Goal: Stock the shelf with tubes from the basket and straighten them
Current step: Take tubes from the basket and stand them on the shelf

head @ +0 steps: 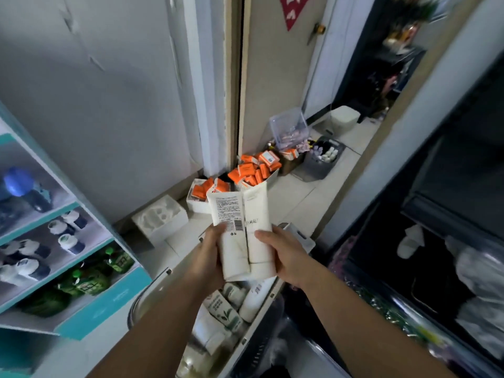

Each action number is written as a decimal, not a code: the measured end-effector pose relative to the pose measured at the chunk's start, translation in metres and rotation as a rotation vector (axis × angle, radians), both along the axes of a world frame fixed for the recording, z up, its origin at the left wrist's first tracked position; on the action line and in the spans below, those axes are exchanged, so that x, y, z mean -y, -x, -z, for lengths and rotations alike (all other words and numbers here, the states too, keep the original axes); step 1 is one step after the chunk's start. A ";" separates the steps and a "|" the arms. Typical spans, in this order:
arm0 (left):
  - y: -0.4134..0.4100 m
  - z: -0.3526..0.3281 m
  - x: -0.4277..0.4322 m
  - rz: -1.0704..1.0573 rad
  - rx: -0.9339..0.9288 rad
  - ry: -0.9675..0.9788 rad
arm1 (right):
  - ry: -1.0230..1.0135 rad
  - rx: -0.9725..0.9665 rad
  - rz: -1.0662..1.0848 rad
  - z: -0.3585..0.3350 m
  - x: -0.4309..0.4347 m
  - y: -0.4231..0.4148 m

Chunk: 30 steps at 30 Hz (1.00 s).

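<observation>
Here, left hand (210, 259) and right hand (287, 259) clasp upright tubes (240, 214) between them, above basket (174, 264).

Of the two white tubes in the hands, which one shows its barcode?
The left tube, held by the left hand: its fine print and barcode face the camera. The right tube, in the right hand, shows large lettering.
</observation>
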<state>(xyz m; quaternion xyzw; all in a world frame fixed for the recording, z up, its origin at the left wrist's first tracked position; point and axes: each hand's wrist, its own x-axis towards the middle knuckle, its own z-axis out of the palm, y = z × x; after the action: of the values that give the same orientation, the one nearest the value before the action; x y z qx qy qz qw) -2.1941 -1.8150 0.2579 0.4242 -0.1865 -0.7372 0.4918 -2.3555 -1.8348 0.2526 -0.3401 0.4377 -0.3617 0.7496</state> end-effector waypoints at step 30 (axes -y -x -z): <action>0.320 -0.161 0.045 0.453 0.019 0.600 | 0.509 -0.085 0.950 -0.181 -0.057 0.275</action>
<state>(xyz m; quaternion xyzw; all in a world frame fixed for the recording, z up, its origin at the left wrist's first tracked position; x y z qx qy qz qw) -2.5143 -1.8596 0.4193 0.2160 -0.4881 -0.7358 0.4167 -2.6309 -1.7782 0.4341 -0.2897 0.4720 -0.7414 0.3790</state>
